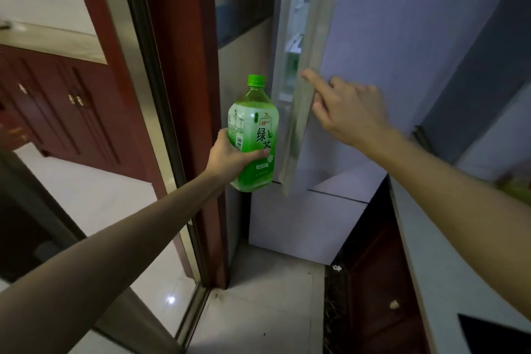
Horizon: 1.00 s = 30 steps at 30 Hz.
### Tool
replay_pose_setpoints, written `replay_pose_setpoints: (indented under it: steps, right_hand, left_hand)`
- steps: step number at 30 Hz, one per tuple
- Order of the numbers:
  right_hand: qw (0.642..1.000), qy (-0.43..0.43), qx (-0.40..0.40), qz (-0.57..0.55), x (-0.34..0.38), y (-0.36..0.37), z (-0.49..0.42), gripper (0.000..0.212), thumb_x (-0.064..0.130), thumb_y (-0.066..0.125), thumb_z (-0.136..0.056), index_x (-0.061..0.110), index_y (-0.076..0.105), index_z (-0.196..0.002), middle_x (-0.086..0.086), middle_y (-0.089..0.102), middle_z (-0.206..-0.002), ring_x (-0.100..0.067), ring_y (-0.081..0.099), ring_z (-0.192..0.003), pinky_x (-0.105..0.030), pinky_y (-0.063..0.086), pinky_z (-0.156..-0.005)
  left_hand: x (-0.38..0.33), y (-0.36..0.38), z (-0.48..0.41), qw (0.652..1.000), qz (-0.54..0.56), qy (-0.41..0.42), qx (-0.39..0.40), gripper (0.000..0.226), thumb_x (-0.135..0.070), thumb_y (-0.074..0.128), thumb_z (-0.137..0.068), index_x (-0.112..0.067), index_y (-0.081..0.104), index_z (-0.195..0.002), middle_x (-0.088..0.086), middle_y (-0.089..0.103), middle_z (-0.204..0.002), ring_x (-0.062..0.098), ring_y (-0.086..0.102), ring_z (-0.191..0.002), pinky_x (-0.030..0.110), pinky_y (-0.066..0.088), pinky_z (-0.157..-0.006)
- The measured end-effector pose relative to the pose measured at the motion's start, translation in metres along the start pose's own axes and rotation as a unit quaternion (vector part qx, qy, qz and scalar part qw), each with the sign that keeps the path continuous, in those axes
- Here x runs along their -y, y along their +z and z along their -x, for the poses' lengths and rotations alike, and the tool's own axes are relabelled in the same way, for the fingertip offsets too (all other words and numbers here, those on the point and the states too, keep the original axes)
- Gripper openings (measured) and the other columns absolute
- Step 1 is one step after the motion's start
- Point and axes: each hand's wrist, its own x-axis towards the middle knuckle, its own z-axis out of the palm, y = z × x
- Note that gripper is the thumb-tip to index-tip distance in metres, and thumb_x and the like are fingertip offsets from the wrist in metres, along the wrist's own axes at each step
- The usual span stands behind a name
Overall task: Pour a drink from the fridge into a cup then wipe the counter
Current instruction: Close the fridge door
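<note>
A large green tea bottle point(254, 135) with a green cap and a green-and-white label is upright in front of the fridge, held around its lower body by my left hand point(230, 156). My right hand point(342, 110) has its fingers spread, fingertips on the edge of the pale fridge door point(373, 66). The door stands only slightly ajar, and a narrow strip of the fridge's inner door shelves point(291, 66) shows through the gap. No cup or cloth is in view.
A dark red door frame point(184, 95) and a sliding-door rail stand just left of the fridge. A pale counter point(448, 267) runs along the right with dark cabinets below. Red cabinets sit in the room at left. The floor is light tile.
</note>
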Motion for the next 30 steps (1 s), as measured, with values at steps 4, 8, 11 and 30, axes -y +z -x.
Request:
replay_pose_setpoints:
  steps: [4, 8, 11, 30]
  right_hand:
    - [0.999, -0.011, 0.049, 0.008, 0.008, 0.027, -0.037, 0.055, 0.027, 0.038, -0.097, 0.029, 0.026, -0.151, -0.017, 0.063, -0.093, -0.035, 0.062, -0.071, -0.034, 0.032, -0.055]
    - [0.997, -0.028, 0.067, 0.003, 0.01, 0.048, -0.07, 0.061, 0.025, 0.037, -0.097, 0.032, 0.016, -0.154, -0.018, 0.059, -0.107, -0.036, 0.06, -0.088, -0.037, 0.032, -0.061]
    - [0.994, -0.045, 0.093, -0.023, 0.0, 0.066, -0.088, 0.068, 0.019, 0.039, -0.094, 0.037, 0.011, -0.154, -0.014, 0.056, -0.108, -0.034, 0.055, -0.096, -0.038, 0.035, -0.063]
    - [0.981, -0.049, 0.13, -0.135, -0.159, 0.226, -0.083, 0.045, 0.016, 0.039, -0.075, 0.001, 0.062, -0.111, -0.019, 0.06, -0.107, -0.037, 0.059, -0.098, -0.045, 0.049, -0.077]
  left_hand:
    - [0.008, -0.012, -0.027, 1.0, 0.004, -0.013, 0.006, 0.1, -0.059, 0.093, -0.036, -0.021, 0.054, -0.12, -0.005, 0.071, -0.111, 0.015, 0.071, -0.099, 0.043, 0.06, -0.085]
    - [0.013, -0.005, -0.048, 1.0, 0.009, -0.016, 0.003, 0.102, -0.054, 0.092, -0.035, -0.019, 0.05, -0.12, -0.004, 0.069, -0.111, 0.016, 0.069, -0.1, 0.043, 0.059, -0.086]
    - [0.019, 0.002, -0.066, 0.999, 0.019, -0.025, 0.006, 0.096, -0.056, 0.093, -0.039, -0.018, 0.054, -0.118, -0.003, 0.071, -0.109, 0.016, 0.071, -0.097, 0.042, 0.059, -0.084]
    - [0.004, 0.085, -0.179, 0.996, -0.006, -0.039, -0.075, 0.088, -0.052, 0.094, -0.039, -0.018, 0.066, -0.115, -0.001, 0.075, -0.104, 0.016, 0.074, -0.093, 0.045, 0.061, -0.082]
